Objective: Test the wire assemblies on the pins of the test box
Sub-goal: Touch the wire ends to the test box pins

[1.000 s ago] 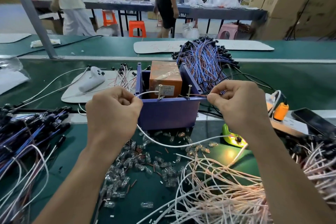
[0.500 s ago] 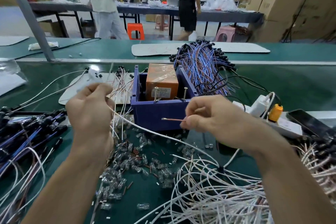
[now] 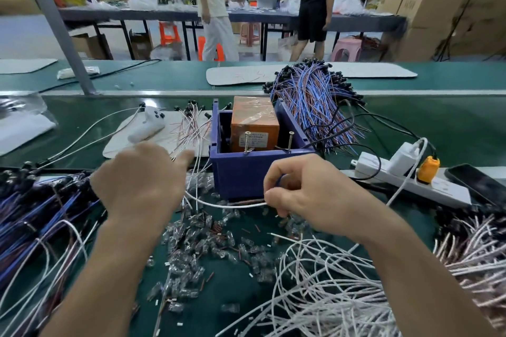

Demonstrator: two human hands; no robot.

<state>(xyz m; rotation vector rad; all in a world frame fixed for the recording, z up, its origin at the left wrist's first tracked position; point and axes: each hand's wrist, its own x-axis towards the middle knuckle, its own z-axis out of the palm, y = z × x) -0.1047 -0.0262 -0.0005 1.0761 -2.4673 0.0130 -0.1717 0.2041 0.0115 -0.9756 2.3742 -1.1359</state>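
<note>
The purple test box (image 3: pixel 241 172) stands mid-bench, holding an orange block (image 3: pixel 254 123). Two upright metal pins (image 3: pixel 247 142) rise at its front rim. My right hand (image 3: pixel 304 194) is low in front of the box, fingers pinched on the end of a white wire assembly (image 3: pixel 219 204). That wire curves leftward under my left hand (image 3: pixel 139 183), which hovers left of the box with the thumb stretched toward it; whether it grips the wire is hidden. Neither hand touches the pins.
Small clear connectors (image 3: pixel 202 243) litter the green mat. White wire bundles (image 3: pixel 336 290) pile at the front right, blue-purple ones (image 3: pixel 30 221) at the left and behind the box (image 3: pixel 315 107). A power strip (image 3: pixel 405 180) and phone (image 3: pixel 476 183) lie right.
Both hands have dropped from the box's pins to the mat in front of it. The right hand has lowered with the wire end, and the left hand has moved back toward the box.
</note>
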